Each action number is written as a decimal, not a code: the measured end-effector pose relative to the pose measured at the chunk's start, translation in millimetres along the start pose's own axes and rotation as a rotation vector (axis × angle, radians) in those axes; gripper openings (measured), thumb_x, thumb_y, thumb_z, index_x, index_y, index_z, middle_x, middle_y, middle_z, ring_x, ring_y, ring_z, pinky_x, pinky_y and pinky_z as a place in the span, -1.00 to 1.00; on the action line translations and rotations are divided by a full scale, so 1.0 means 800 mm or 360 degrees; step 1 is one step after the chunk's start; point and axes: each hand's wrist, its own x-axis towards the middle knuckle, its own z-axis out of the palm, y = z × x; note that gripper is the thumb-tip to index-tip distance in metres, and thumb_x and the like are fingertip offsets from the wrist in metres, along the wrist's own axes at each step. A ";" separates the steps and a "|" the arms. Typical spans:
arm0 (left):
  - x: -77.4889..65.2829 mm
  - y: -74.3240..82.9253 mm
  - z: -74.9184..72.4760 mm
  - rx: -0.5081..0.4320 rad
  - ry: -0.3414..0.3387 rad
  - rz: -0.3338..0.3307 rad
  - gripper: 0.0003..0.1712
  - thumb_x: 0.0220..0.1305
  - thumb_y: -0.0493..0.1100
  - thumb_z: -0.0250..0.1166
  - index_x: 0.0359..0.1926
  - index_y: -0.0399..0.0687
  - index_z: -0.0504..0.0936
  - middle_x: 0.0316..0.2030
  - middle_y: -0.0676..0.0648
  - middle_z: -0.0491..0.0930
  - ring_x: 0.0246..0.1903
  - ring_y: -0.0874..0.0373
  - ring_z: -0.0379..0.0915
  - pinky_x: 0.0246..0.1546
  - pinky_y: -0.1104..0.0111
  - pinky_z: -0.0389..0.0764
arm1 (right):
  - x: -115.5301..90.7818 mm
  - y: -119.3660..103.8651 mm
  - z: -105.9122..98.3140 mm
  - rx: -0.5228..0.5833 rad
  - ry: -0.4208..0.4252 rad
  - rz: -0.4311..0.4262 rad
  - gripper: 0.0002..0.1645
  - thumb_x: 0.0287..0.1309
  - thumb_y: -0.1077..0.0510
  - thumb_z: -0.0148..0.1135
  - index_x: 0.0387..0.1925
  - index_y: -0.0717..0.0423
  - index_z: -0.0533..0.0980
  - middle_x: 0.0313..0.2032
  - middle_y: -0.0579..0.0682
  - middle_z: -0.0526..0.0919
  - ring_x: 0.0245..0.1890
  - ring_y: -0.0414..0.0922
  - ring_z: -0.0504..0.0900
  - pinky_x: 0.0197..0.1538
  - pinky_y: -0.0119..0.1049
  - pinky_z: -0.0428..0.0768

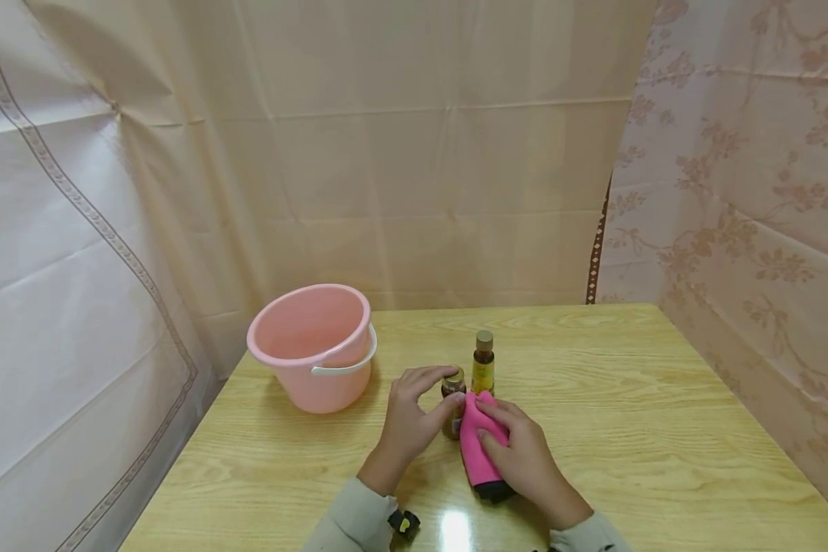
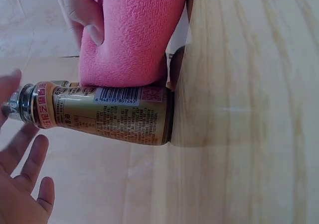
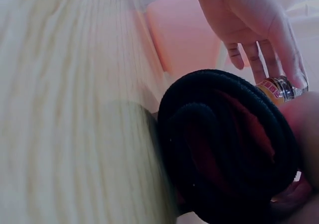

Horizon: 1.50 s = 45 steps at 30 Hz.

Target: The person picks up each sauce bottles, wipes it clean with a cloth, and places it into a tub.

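Observation:
A brown bottle with a gold label (image 2: 119,109) and a metallic cap (image 2: 20,102) stands upright on the table. My left hand (image 1: 412,418) is at its top, index finger by the cap and thumb near the neck, other fingers spread. My right hand (image 1: 524,448) grips a rolled pink fluffy cloth (image 1: 479,452) with a black end (image 3: 219,149), thumb and fingers on its side. The cloth stands on the table against or close beside the bottle. Behind it rises a second dark bottle (image 1: 483,368) with a yellow label, its lower part hidden by the cloth.
A pink bucket (image 1: 320,387) with a white handle (image 1: 348,369) stands to the left on the wooden table (image 1: 662,429). Beige curtains (image 1: 414,169) hang behind the table, and patterned cloth (image 1: 766,230) runs along the right side.

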 end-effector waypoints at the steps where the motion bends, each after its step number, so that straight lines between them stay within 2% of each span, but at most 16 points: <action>1: 0.000 0.000 0.000 -0.0011 0.0001 -0.0011 -0.63 0.33 0.01 0.45 0.15 0.22 0.74 0.11 0.18 0.67 0.13 0.19 0.54 0.19 -0.03 0.40 | 0.000 0.000 0.000 -0.0001 0.0012 -0.0007 -0.45 0.25 0.20 0.42 0.28 -0.06 0.62 0.31 0.10 0.58 0.31 0.13 0.56 0.26 0.09 0.57; 7: -0.001 -0.001 0.002 -0.0040 0.0022 -0.0049 -0.67 0.36 -0.03 0.42 0.13 0.23 0.75 0.03 0.11 0.63 0.11 0.19 0.55 0.18 0.00 0.47 | -0.001 -0.003 -0.002 0.0014 0.0074 -0.0045 -0.45 0.22 0.21 0.44 0.25 -0.10 0.64 0.32 0.08 0.57 0.31 0.13 0.56 0.23 0.07 0.60; 15: 0.000 0.001 0.001 0.0005 0.0033 0.0021 -0.66 0.35 -0.06 0.43 0.13 0.21 0.74 0.04 0.16 0.67 0.10 0.19 0.58 0.22 -0.14 0.42 | -0.003 -0.004 -0.002 0.0123 0.0183 -0.0227 -0.42 0.21 0.24 0.46 0.26 -0.15 0.63 0.31 0.02 0.56 0.26 0.05 0.60 0.12 -0.12 0.65; 28: 0.001 0.003 -0.002 0.0022 -0.0010 -0.0007 -0.66 0.39 -0.06 0.39 0.16 0.24 0.73 0.11 0.22 0.70 0.14 0.20 0.57 0.21 -0.09 0.40 | -0.006 -0.009 -0.006 0.0311 0.0287 -0.0393 -0.42 0.27 0.23 0.44 0.30 -0.17 0.60 0.37 0.01 0.50 0.27 0.00 0.59 0.16 -0.45 0.56; 32: 0.001 0.003 -0.002 0.0030 -0.0022 -0.0010 -0.66 0.40 -0.06 0.38 0.17 0.25 0.72 0.12 0.24 0.69 0.15 0.20 0.56 0.19 -0.04 0.40 | -0.006 -0.010 -0.006 0.0352 0.0280 -0.0400 -0.44 0.29 0.23 0.41 0.30 -0.15 0.60 0.38 0.02 0.49 0.27 -0.01 0.59 0.17 -0.46 0.56; 37: 0.001 0.003 -0.002 0.0020 -0.0035 -0.0019 -0.66 0.41 -0.04 0.37 0.18 0.27 0.71 0.12 0.26 0.68 0.16 0.21 0.54 0.19 -0.01 0.37 | -0.004 -0.005 -0.005 0.0305 0.0240 -0.0354 -0.45 0.31 0.19 0.41 0.30 -0.18 0.60 0.39 0.00 0.49 0.29 0.00 0.57 0.17 -0.44 0.56; 45: 0.001 0.003 -0.001 -0.0009 -0.0014 0.0005 -0.67 0.39 -0.07 0.39 0.16 0.21 0.73 0.10 0.19 0.69 0.14 0.17 0.52 0.21 -0.07 0.35 | -0.002 0.000 -0.003 0.0190 0.0196 -0.0296 -0.44 0.29 0.19 0.42 0.30 -0.16 0.60 0.36 0.02 0.51 0.27 0.02 0.59 0.16 -0.13 0.63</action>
